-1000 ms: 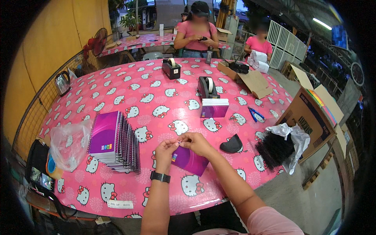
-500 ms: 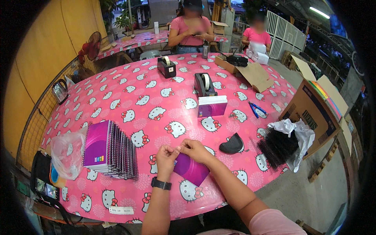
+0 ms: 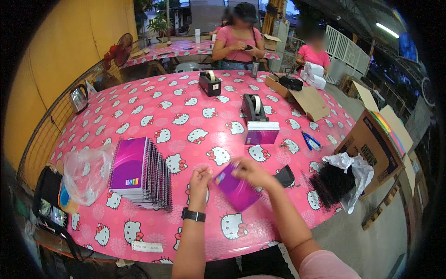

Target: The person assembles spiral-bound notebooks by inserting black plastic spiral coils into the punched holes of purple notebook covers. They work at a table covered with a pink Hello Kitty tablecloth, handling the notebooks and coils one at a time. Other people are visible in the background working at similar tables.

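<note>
My right hand (image 3: 253, 174) grips the upper edge of a purple notebook (image 3: 238, 191), which is tilted above the pink table and slightly blurred. Whether a wire coil runs along its edge I cannot make out. Left of it, my left hand (image 3: 201, 178) is closed in a pinch, apart from the notebook; anything between its fingertips is too small to see. A tall stack of purple spiral notebooks (image 3: 134, 162) stands to the left. Beyond my hands, a small upright group of purple notebooks (image 3: 261, 136) leans by a black tape dispenser (image 3: 253, 108).
To the right lie a black pouch-like piece (image 3: 285, 176), blue-handled pliers (image 3: 310, 140) and black wire coils (image 3: 331, 182) by white paper. A cardboard box (image 3: 370, 148) stands beyond. At left are a clear plastic bag (image 3: 87, 174) and phone (image 3: 54, 213). Two people in pink work across the table.
My hands have come apart. The right one has lifted the notebook up and to the right; the left one has let go of its corner. The whole view has shifted slightly.
</note>
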A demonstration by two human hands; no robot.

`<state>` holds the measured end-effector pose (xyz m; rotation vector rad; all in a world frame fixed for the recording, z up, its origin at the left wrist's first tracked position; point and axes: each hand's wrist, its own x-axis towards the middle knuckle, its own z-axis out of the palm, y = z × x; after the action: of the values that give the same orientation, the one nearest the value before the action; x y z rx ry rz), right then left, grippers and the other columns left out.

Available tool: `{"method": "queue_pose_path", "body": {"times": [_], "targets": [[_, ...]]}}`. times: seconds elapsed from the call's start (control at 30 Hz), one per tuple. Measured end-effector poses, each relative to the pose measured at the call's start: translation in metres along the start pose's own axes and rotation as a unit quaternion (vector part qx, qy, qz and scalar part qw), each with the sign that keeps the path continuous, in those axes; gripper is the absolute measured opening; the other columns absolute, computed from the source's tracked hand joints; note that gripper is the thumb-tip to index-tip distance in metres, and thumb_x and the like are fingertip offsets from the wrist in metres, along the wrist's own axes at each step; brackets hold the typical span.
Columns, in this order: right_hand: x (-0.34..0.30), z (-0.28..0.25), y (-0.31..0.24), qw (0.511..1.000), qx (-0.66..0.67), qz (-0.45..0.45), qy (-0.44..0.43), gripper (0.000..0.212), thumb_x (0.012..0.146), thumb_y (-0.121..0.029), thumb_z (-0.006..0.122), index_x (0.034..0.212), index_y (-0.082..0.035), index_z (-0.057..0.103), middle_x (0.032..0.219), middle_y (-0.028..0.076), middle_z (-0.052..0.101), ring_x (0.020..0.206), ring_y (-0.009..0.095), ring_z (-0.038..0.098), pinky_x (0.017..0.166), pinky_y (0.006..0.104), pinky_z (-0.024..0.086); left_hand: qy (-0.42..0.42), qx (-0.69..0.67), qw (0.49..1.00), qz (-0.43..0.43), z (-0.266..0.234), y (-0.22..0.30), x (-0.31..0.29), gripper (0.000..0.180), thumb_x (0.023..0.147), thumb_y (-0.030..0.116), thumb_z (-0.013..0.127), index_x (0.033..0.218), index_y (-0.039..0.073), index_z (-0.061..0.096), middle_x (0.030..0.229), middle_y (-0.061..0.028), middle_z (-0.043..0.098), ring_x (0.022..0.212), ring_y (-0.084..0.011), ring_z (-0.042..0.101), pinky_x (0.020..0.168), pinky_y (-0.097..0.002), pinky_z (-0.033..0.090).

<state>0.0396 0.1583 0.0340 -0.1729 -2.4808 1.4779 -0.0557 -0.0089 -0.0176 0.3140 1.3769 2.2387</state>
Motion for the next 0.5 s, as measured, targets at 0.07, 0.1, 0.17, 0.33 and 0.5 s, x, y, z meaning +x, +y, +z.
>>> {"method": "queue_pose_path", "body": {"times": [0.07, 0.1, 0.17, 0.33, 0.5], "targets": [[0.019, -0.036, -0.023, 0.997, 0.011, 0.023, 0.066, 0.059, 0.081, -0.013, 0.065, 0.132, -0.003, 0.038, 0.091, 0.006, 0.058, 0.083, 0.013, 0.054, 0.075, 0.0283, 0.044, 0.043, -0.038, 0.998, -0.004, -0.002, 0.005, 0.0, 0.027, 0.084, 0.011, 0.059, 0.108, 0.004, 0.049, 0.089, -0.0015, 0.056, 0.074, -0.0073, 0.054, 0.065, -0.0183, 0.043], [0.032, -0.049, -0.044, 0.995, 0.05, 0.048, 0.073, 0.071, 0.082, -0.01, 0.064, 0.141, -0.004, 0.025, 0.092, 0.007, 0.057, 0.084, 0.013, 0.054, 0.076, 0.0277, 0.044, 0.051, -0.013, 0.999, -0.009, -0.012, -0.003, 0.003, 0.024, 0.088, 0.017, 0.057, 0.11, 0.009, 0.051, 0.092, -0.0004, 0.059, 0.078, -0.0067, 0.055, 0.067, -0.0198, 0.044], [0.069, -0.075, -0.063, 0.991, 0.106, 0.004, 0.076, 0.077, 0.082, -0.006, 0.063, 0.143, -0.004, 0.017, 0.092, 0.008, 0.056, 0.085, 0.013, 0.054, 0.077, 0.0262, 0.043, 0.037, 0.002, 0.999, 0.0, -0.013, -0.009, 0.007, 0.024, 0.087, 0.015, 0.056, 0.11, 0.009, 0.051, 0.091, -0.0013, 0.059, 0.076, -0.007, 0.055, 0.066, -0.0204, 0.045], [0.182, -0.116, -0.027, 0.992, -0.105, 0.055, 0.04, 0.085, 0.078, -0.01, 0.067, 0.143, -0.003, 0.014, 0.129, 0.02, 0.045, 0.112, 0.027, 0.048, 0.093, 0.0326, 0.038, 0.019, -0.04, 0.999, -0.028, -0.014, -0.006, 0.007, 0.024, 0.086, 0.011, 0.055, 0.109, 0.008, 0.05, 0.087, -0.0039, 0.06, 0.07, -0.0093, 0.055, 0.065, -0.0218, 0.045], [0.235, -0.134, 0.014, 0.967, -0.219, 0.113, 0.071, 0.092, 0.075, -0.009, 0.069, 0.144, -0.004, 0.008, 0.138, 0.021, 0.036, 0.121, 0.03, 0.042, 0.098, 0.0346, 0.035, 0.008, -0.162, 0.985, -0.068, -0.02, -0.005, 0.009, 0.024, 0.086, 0.01, 0.055, 0.109, 0.007, 0.049, 0.086, -0.0051, 0.059, 0.069, -0.0119, 0.055, 0.065, -0.0242, 0.045]]}}
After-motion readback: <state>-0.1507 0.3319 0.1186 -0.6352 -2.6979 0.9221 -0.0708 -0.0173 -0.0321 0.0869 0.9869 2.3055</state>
